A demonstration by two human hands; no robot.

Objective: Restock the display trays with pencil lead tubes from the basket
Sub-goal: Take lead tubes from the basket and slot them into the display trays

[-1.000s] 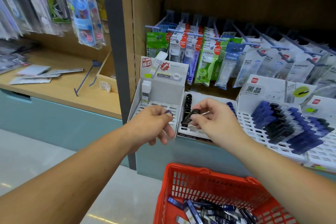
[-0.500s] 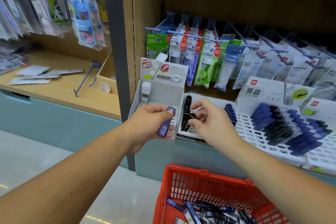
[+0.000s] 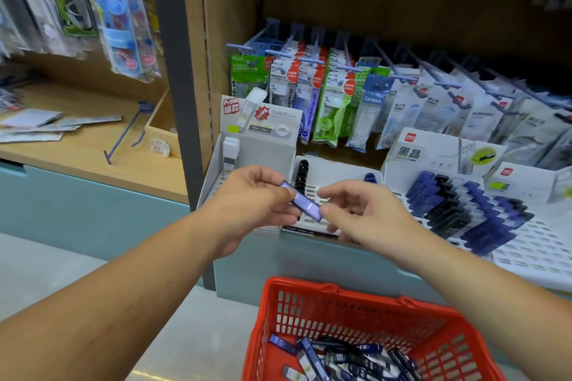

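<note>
wood-backed shelf bays (image 3: 371, 0), grey upright post (image 3: 175, 71), teal base panels (image 3: 77, 210), pale glossy floor (image 3: 40, 272), possibly tiled.

1 head-worn wide-angle view, facing forward-down, close above basket (image 3: 297, 283), toward display trays (image 3: 337, 168).

Red basket (image 3: 365, 295) partly off-frame below

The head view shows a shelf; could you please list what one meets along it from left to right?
Loose blue hook → grey upright post → tray with white tubes → tray with a black tube row → wide tray of blue and black tubes.
</note>
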